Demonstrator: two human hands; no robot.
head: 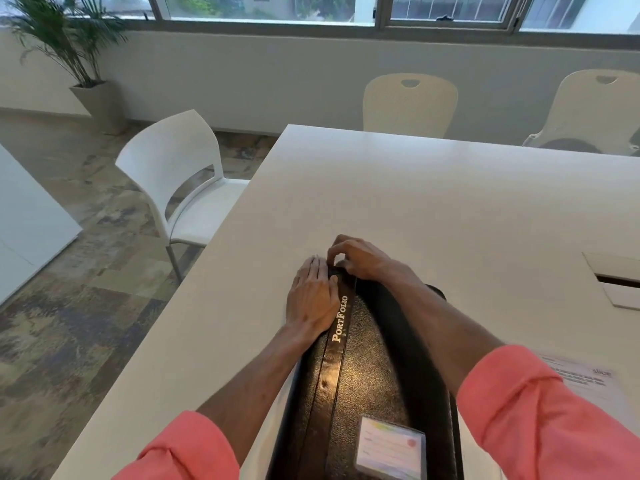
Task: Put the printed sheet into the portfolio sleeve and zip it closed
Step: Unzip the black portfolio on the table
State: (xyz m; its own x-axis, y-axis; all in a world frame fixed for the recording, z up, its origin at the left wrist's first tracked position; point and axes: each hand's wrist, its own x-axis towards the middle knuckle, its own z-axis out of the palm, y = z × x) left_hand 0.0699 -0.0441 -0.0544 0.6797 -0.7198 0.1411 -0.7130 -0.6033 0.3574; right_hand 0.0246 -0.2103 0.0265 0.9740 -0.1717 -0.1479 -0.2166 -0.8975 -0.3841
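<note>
Lying lengthwise on the white counter (433,209), the black portfolio sleeve (367,368) ran from the near edge of the head view away toward the far side, with the word "PortFolio" printed along a glossy strip on its left part. A clear name card pocket (391,448) sat on its near end.

The left hand (313,296) lay flat and open, palm down, on the far left edge of the sleeve, fingers together and pointing away, partly on the counter. The right hand (360,258) was at the sleeve's far end, just beside the left hand, its fingers curled and pinched together on something small at that end; what it pinched was too small to tell. Both forearms reached forward from rolled pink sleeves, the right forearm crossing over the sleeve's right side.

The printed sheet (585,379) lay on the counter to the right of the sleeve, near the right elbow and partly hidden by the arm.

A white chair (173,178) stood at the counter's left side, two cream chairs at the far side, and a potted plant (69,46) in the far left corner.
</note>
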